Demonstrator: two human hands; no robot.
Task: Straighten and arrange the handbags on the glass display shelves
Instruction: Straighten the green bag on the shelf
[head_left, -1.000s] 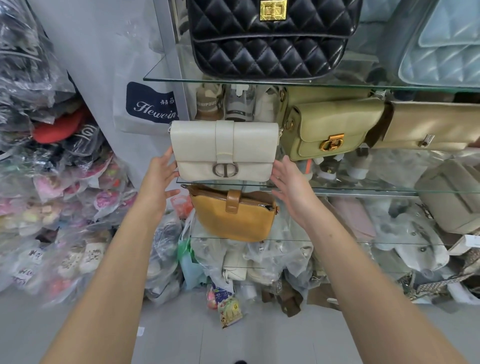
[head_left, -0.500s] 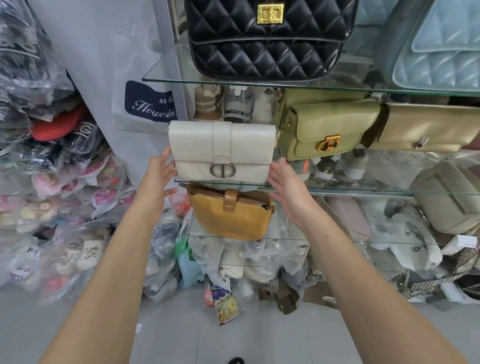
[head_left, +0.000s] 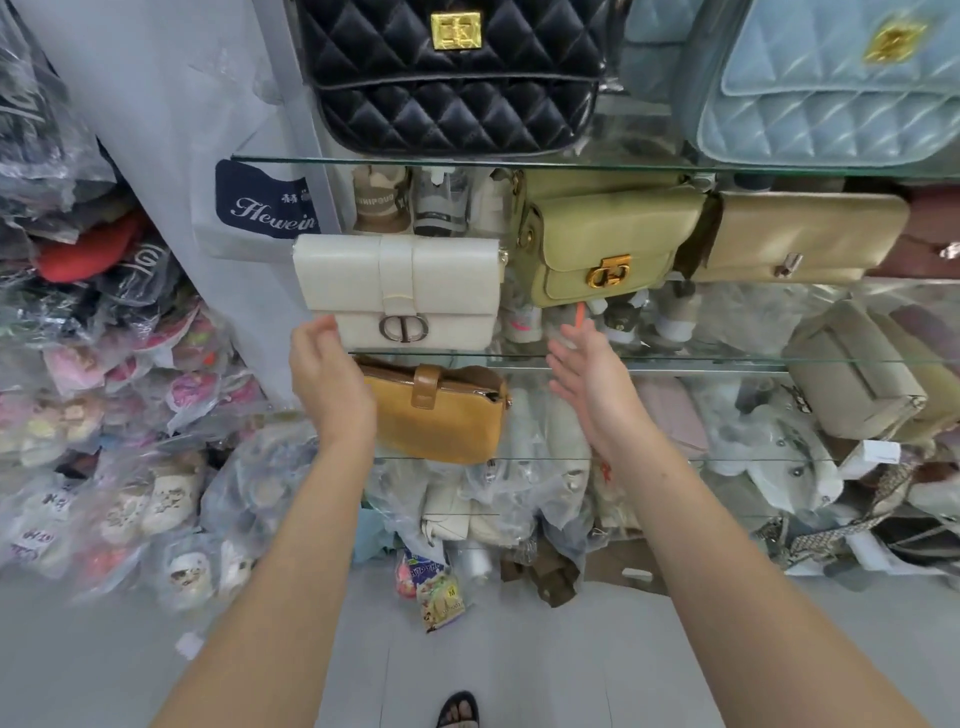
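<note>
A cream flap handbag (head_left: 397, 291) with a round silver clasp stands upright at the left end of the middle glass shelf (head_left: 675, 359). My left hand (head_left: 327, 374) is open just below its lower left corner, in front of a mustard-yellow bag (head_left: 441, 413) on the shelf beneath. My right hand (head_left: 587, 374) is open, palm turned left, a little right of the cream bag and apart from it. An olive-green bag (head_left: 608, 244) and a gold bag (head_left: 805, 236) stand to the right. A black quilted bag (head_left: 452, 78) and a pale-blue quilted bag (head_left: 841, 88) sit on the top shelf.
Plastic-wrapped shoes and slippers (head_left: 104, 405) are heaped at the left. Wrapped goods and a beige bag (head_left: 857, 374) fill the lower shelves at right. Packets (head_left: 439, 597) lie on the grey floor beside my sandalled foot (head_left: 457, 709).
Both hands have come off the sides of the cream bag and dropped slightly, the right one moving further right. The bag stays upright on the shelf.
</note>
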